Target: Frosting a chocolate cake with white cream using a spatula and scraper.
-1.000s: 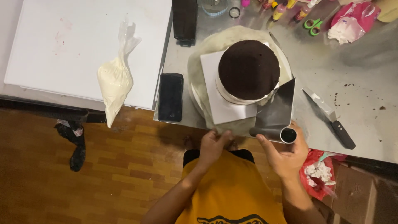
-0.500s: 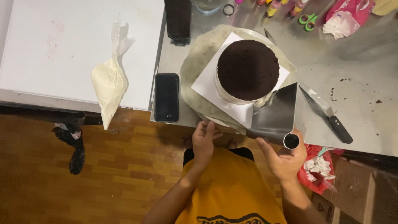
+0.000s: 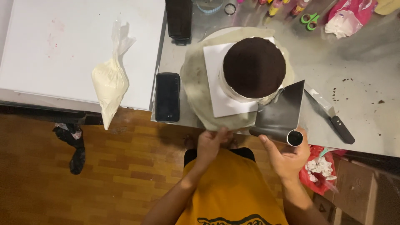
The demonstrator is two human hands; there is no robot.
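Both your hands at frame bottom, left hand (image 3: 211, 143) pinching the turntable (image 3: 196, 83) edge, right hand (image 3: 287, 156) gripping the metal scraper (image 3: 281, 112) against the dark cake (image 3: 254, 67).

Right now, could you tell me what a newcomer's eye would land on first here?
First, the dark round cake on its white board, set on a turntable at the steel table's near edge. The right hand holds a metal scraper against its side, while the left hand grips the turntable's rim. Left, a filled piping bag lies on a white surface.
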